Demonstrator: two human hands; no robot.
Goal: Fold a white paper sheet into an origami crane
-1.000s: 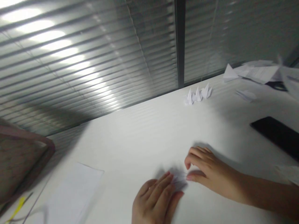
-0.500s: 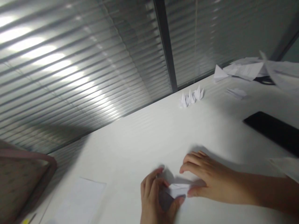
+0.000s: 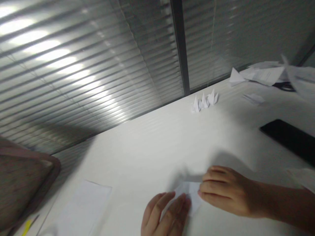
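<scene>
A small folded white paper (image 3: 194, 195) lies near the front of the white table, between my two hands. My left hand (image 3: 167, 213) rests over its left part, fingers bent and pressed onto the paper. From the right, my right hand (image 3: 226, 190) pinches the paper's right edge with its fingers drawn together; the thumb is mostly hidden. Farther back stand several small folded paper figures (image 3: 204, 101) with pointed tips, in a short row.
A flat white sheet (image 3: 86, 206) lies at the left, near a grey-pink bag (image 3: 24, 190). At the right is a black phone-like slab (image 3: 290, 139). Behind it are a folded paper piece (image 3: 254, 99) and a heap of papers (image 3: 268, 74). Blinds (image 3: 98, 65) line the back.
The paper between my hands now shows a wider, flatter face. My right hand's spread fingers have closed on its edge, and my left fingers have moved over it. The view has shifted slightly.
</scene>
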